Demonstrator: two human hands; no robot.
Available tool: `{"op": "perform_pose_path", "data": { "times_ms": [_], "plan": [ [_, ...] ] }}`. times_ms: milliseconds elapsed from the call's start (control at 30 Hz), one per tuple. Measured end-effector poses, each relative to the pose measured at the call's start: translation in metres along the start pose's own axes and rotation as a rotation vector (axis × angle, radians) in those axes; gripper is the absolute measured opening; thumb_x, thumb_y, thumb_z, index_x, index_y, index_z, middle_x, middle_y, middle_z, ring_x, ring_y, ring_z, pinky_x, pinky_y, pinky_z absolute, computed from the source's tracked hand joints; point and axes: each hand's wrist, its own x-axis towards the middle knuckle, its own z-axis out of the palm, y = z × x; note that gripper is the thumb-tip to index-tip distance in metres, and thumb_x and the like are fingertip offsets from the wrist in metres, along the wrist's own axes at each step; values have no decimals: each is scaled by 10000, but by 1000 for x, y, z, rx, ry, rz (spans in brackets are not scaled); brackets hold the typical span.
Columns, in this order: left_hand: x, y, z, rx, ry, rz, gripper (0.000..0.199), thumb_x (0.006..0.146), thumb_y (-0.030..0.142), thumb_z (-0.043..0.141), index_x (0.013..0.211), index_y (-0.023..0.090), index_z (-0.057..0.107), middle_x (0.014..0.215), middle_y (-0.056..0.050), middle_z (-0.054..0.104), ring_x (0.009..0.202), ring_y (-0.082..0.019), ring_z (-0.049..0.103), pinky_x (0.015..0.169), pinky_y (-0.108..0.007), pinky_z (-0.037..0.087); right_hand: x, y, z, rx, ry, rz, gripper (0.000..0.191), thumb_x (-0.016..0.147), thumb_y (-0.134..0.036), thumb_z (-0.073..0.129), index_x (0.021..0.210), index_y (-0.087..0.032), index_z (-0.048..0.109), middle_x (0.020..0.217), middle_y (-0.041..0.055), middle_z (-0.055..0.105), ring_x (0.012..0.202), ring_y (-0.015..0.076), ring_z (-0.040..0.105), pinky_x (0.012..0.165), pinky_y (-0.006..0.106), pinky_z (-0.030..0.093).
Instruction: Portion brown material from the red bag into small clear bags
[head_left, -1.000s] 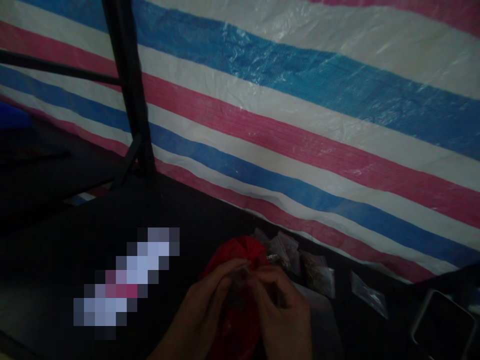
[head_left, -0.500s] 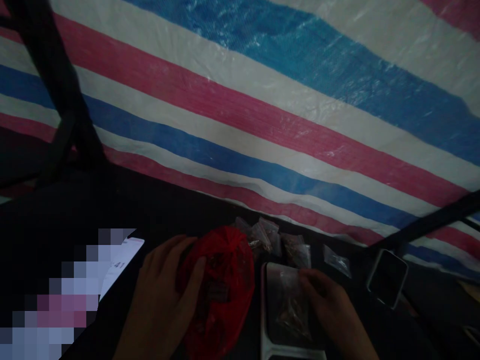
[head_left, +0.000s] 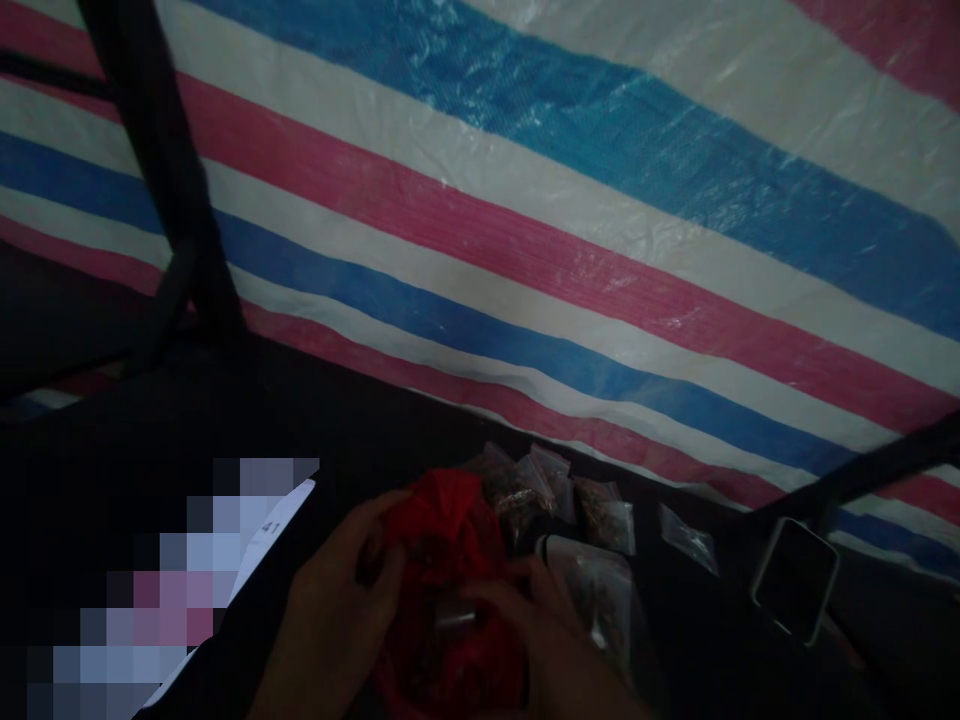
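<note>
A crinkled red plastic bag (head_left: 450,520) with dark contents lies between my hands in dim light. My left hand (head_left: 337,595) is curled around its left side, thumb pressed on the front. From the right, my right hand (head_left: 555,640) reaches across with bent fingers that close on the bag's front; its thumb is hidden. A small shiny patch (head_left: 456,612) shows beside those fingertips, too dark to name. Just behind the right hand, a clear zip bag (head_left: 604,590) with small pieces in it rests on a pale-edged flat device (head_left: 551,545), partly covered.
Several small filled zip bags (head_left: 525,490) lie behind the red bag. Farther right are a flat clear bag (head_left: 688,538) and a phone-like device with a dark face (head_left: 795,580). A lit, partly blurred screen (head_left: 262,540) is at left. Striped plastic sheeting (head_left: 525,250) hangs behind, with a dark pole (head_left: 161,150).
My right hand has left the zip bag on the flat device and moved left onto the red bag. The left hand stays on the red bag. The view has shifted slightly.
</note>
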Motion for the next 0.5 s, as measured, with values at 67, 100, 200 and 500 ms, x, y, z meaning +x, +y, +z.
{"op": "perform_pose_path", "data": {
  "times_ms": [67,100,200,500],
  "plan": [
    [-6,6,-9,-35,154,-16,305,880,372,549,1135,290,695,824,16,738,716,-215,722,656,-326,596,1,9,3,-61,-4,46,458,703,-129,808,1100,-358,832,1078,41,769,999,265,770,817,336,629],
    [-10,5,-13,-30,244,-10,246,891,364,560,1093,298,684,822,23,727,718,-204,717,645,-310,589,2,12,2,-60,2,76,474,745,-85,714,1122,-349,826,1098,47,773,1007,259,770,840,347,628],
    [-20,-11,-22,83,424,56,118,955,307,555,1028,304,648,837,31,699,688,-163,700,630,-276,583,11,10,-9,45,52,137,591,782,-18,523,1201,-324,805,1168,45,779,1064,235,770,937,368,621],
    [-15,-22,-19,263,669,508,149,799,273,681,939,223,671,691,21,626,536,-171,625,496,-301,490,35,-28,-11,196,171,212,511,872,-36,523,1216,-306,788,1306,40,737,1211,208,723,1061,353,581]
  ]
}}
